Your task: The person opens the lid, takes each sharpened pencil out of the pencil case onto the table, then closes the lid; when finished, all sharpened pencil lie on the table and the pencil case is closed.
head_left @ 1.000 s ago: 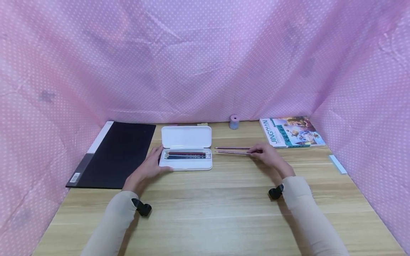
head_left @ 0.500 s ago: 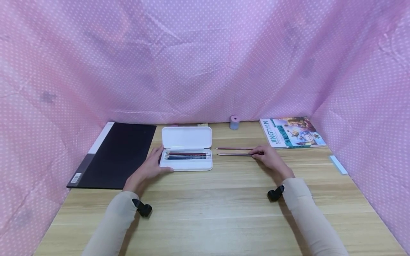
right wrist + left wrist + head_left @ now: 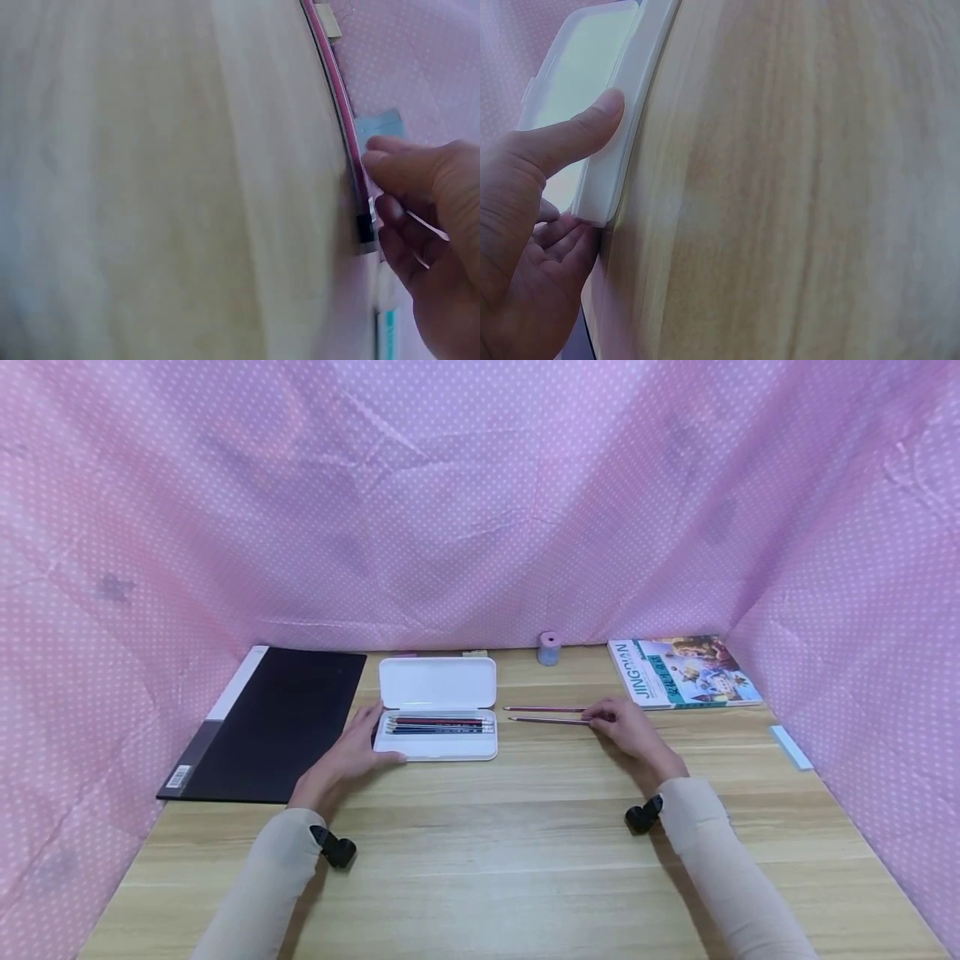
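Note:
An open white pencil case (image 3: 442, 751) lies left of centre, its lid tilted back, with several red and dark blue pencils (image 3: 438, 726) in its tray. My left hand (image 3: 352, 750) grips the case's left end, its thumb on the front rim and its fingers at the end, as the left wrist view also shows. To the right of the case, my right hand (image 3: 628, 731) pinches a reddish pencil (image 3: 547, 720) near its dark end, the tip towards the case. Just behind it lies a second reddish pencil (image 3: 542, 708), its right end hidden by the hand.
A black folder (image 3: 277, 727) lies left of the case. At the back stands a small pink and blue cylinder (image 3: 548, 652). A colourful book (image 3: 682, 672) lies at back right, and a light blue strip (image 3: 791, 747) near the right edge. Pink dotted cloth surrounds the table.
The pencil in my right hand has shifted slightly right and nearer to me, away from the case. My left hand and the case have stayed in place.

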The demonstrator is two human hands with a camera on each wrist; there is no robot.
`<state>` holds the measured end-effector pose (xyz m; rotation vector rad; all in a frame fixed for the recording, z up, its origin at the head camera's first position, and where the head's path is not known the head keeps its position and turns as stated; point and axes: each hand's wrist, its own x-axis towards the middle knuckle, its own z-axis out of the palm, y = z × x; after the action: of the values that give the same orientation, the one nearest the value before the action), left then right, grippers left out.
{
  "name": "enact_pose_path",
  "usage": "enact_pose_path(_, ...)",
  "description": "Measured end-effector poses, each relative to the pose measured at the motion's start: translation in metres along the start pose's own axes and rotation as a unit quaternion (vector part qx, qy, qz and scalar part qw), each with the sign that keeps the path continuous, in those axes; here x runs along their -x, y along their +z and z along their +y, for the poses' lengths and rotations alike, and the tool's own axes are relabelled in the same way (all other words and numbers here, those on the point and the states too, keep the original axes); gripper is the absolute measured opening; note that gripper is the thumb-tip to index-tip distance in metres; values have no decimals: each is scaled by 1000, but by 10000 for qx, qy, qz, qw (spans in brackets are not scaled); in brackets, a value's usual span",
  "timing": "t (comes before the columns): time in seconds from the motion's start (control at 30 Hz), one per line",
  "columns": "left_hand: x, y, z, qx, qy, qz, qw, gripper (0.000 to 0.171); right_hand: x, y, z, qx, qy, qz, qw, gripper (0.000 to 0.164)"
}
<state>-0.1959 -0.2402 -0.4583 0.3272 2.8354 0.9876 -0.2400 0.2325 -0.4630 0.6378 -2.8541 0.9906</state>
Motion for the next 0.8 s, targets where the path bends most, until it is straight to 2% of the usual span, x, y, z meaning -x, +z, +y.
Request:
enact_pose_path(0.13,0,0,0,8,34,6,10000,109,-9,1,-24,44,-301,52,9995,17)
enact_pose_path(0.23,-1,0,0,8,31,0,10000,108,-21,8,-50,-74,-493,-131,9987,23)
enact_pose_path(0.37,-1,0,-1,-13,-18,-60,10000,110,-39,27,-85,-490,-633,-494,9956,30)
enact_pose_path(0.53,-1,-2,0,3,-95,-125,9999,113,-54,58,-116,-1019,-842,-977,9864,31)
enact_pose_path(0.67,-2,-1,0,9,-52,-97,9999,111,-59,77,-133,-745,-1008,-1462,9813,29)
enact_pose_path(0.8,-1,-1,0,9,-33,-61,10000,110,-63,88,-144,-89,-1172,-1798,9767,28)
